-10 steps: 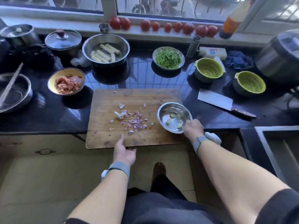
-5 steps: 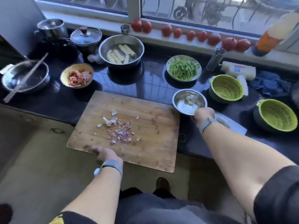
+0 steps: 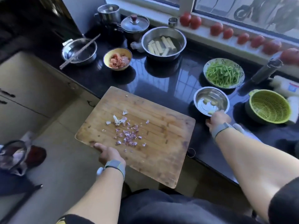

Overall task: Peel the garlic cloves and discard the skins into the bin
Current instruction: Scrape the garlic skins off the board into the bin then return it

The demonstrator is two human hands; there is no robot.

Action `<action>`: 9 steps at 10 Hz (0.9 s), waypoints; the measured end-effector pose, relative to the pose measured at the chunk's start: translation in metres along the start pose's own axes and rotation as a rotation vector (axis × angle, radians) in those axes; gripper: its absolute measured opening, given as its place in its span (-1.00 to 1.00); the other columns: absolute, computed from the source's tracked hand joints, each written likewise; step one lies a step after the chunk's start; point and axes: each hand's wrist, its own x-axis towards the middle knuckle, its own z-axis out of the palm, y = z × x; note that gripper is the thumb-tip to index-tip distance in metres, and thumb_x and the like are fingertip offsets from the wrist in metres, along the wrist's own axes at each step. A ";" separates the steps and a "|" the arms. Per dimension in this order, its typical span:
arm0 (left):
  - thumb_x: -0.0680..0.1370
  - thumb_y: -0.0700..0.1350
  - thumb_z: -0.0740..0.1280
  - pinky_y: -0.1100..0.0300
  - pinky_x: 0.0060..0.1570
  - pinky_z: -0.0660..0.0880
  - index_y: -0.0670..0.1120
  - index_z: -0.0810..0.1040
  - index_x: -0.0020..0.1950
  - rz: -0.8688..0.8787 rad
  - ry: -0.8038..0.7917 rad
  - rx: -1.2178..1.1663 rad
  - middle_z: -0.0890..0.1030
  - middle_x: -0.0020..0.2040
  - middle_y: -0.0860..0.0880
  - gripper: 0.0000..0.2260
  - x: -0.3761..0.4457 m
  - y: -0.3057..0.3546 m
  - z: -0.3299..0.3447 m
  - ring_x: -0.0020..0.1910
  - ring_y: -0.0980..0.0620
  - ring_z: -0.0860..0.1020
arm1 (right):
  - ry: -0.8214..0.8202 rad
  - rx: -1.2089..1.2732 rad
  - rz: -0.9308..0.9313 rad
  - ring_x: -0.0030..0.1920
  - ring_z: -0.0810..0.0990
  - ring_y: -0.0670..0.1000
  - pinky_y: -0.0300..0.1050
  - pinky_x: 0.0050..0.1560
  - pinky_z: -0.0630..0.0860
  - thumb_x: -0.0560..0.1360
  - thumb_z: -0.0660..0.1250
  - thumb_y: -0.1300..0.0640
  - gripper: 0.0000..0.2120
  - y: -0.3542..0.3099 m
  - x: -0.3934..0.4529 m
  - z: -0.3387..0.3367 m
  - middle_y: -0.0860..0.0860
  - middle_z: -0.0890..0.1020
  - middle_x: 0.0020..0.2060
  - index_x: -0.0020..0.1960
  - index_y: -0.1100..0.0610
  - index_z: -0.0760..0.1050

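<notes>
Purple and white garlic skins lie scattered on a wooden cutting board. My left hand grips the board's near left edge, and most of the board hangs out past the counter edge over the floor. A small steel bowl with peeled garlic cloves stands on the black counter right of the board. My right hand holds that bowl at its near rim. A bin lined with a bag stands on the floor at lower left.
On the counter stand a yellow bowl of meat, a steel bowl of pale sticks, a plate of green strips, a green colander, a steel bowl with chopsticks and lidded pots. Tomatoes line the sill.
The board has swung left and out from the counter in my left hand. The steel bowl has moved off the board onto the counter. The bin has come into view.
</notes>
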 end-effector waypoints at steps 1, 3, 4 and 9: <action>0.58 0.40 0.07 0.07 0.30 0.40 -0.19 0.49 0.37 -0.024 -0.003 -0.155 0.53 0.37 -0.14 -0.28 -0.010 0.007 -0.022 0.30 -0.16 0.50 | 0.127 -0.560 -0.045 0.39 0.42 0.32 0.19 0.38 0.39 0.64 0.10 0.19 -0.59 0.009 -0.044 0.018 0.29 0.43 0.40 0.45 0.29 0.35; 0.55 0.43 0.06 0.01 0.31 0.39 -0.19 0.48 0.38 -0.080 -0.033 -0.287 0.50 0.40 -0.12 -0.24 0.027 0.039 -0.073 0.32 -0.17 0.49 | 0.073 -1.035 -0.691 0.29 0.39 0.31 0.18 0.25 0.34 0.65 0.07 -0.05 -0.56 0.025 -0.142 0.108 0.26 0.48 0.28 0.26 0.26 0.49; 0.58 0.41 0.04 0.03 0.34 0.35 -0.19 0.42 0.43 -0.082 -0.016 -0.300 0.44 0.46 -0.12 -0.25 0.084 0.071 -0.117 0.39 -0.17 0.43 | -0.175 -1.292 -1.008 0.27 0.41 0.29 0.15 0.30 0.36 0.62 0.00 -0.09 -0.53 0.024 -0.200 0.192 0.20 0.54 0.25 0.25 0.16 0.52; 0.51 0.48 0.02 -0.11 0.23 0.52 -0.13 0.51 0.16 -0.065 0.068 -0.303 0.61 0.17 -0.08 -0.28 0.411 0.211 -0.285 0.13 -0.20 0.58 | -0.655 -1.548 -0.743 0.31 0.50 0.28 0.06 0.29 0.44 0.68 -0.03 -0.20 -0.37 0.210 -0.422 0.558 0.26 0.54 0.30 0.38 0.30 0.44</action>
